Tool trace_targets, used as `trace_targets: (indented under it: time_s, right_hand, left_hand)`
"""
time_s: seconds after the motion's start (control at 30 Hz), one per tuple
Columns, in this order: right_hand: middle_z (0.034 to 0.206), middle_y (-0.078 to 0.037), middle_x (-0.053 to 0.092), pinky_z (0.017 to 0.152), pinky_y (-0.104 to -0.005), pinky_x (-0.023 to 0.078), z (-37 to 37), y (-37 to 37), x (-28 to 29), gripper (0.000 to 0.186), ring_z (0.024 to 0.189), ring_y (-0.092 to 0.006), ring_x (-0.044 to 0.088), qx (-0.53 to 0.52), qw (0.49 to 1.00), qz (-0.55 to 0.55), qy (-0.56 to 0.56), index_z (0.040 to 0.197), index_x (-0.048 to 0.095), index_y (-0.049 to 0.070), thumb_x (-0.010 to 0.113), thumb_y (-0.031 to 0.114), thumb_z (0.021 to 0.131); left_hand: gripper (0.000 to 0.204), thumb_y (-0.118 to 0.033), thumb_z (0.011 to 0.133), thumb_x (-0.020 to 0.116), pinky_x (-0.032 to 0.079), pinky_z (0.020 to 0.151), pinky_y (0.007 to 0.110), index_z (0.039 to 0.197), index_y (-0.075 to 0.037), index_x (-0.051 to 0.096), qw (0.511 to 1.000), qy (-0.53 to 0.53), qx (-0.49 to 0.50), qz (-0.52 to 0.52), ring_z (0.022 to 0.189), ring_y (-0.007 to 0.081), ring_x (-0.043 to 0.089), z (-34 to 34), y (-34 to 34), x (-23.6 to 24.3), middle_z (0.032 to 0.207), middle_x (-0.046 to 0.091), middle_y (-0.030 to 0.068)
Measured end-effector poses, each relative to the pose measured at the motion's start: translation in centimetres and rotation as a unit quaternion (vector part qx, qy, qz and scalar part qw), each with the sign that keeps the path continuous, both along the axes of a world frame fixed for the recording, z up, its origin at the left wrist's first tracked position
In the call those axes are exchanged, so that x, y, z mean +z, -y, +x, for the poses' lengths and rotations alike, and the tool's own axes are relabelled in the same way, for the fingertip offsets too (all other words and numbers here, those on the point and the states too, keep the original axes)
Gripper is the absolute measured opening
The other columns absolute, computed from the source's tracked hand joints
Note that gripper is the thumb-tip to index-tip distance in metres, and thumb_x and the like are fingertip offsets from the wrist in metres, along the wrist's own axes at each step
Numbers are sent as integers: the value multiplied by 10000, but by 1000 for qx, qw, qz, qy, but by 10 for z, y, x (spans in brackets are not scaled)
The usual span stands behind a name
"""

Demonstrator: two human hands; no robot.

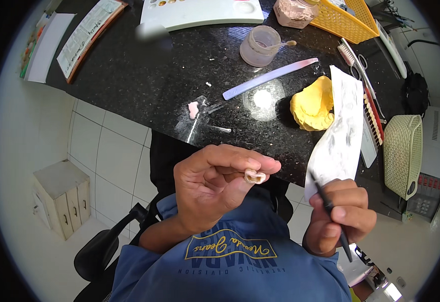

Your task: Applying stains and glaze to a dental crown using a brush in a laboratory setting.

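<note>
Several left fingers pinch a small whitish piece while right fingers grip a black tool.

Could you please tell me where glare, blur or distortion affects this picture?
In the head view, a bright reflection glares on the black countertop below the lavender strip; a blurred smudge overlaps the white palette; the picture's curved rim fades to black; the off-white piece in the left hand looks fairly sharp.
</note>
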State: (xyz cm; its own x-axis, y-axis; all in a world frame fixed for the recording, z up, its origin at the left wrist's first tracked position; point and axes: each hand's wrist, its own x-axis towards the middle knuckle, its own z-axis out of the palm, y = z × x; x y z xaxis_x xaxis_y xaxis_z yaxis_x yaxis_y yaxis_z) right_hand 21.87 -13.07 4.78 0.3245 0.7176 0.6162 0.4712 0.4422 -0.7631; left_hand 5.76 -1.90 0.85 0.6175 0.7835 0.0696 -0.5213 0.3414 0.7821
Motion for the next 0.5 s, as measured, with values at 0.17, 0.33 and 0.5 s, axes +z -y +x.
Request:
trace_targets:
  time_s: [0.17,0.33,0.5]
  right_hand:
    - [833,-207,675,641,-346,545,30,21,5,193,720,-276,664,-136,968,-66,202,1025,523,-25,426,140,1002]
    - [1061,-193,687,824,-415,562,39,53,10,443,995,-384,661,-124,921,-197,312,1029,609,37,828,279,729]
    - [1119,-145,688,991,-515,427,21,55,1,411,1135,-383,604,-134,872,-277,381,1030,687,97,813,338,721]
  left_hand:
    - [180,56,863,623,568,869,353,1038,38,583,1000,-11,9,17,992,289,676,2,1,3,1054,651,268]
    - [145,24,871,619,581,855,364,1002,20,558,998,-59,11,36,992,320,675,3,8,6,1010,654,246]
    - [154,50,876,596,572,879,372,1019,26,544,996,-69,-6,51,1016,332,665,7,16,4,1029,649,247]
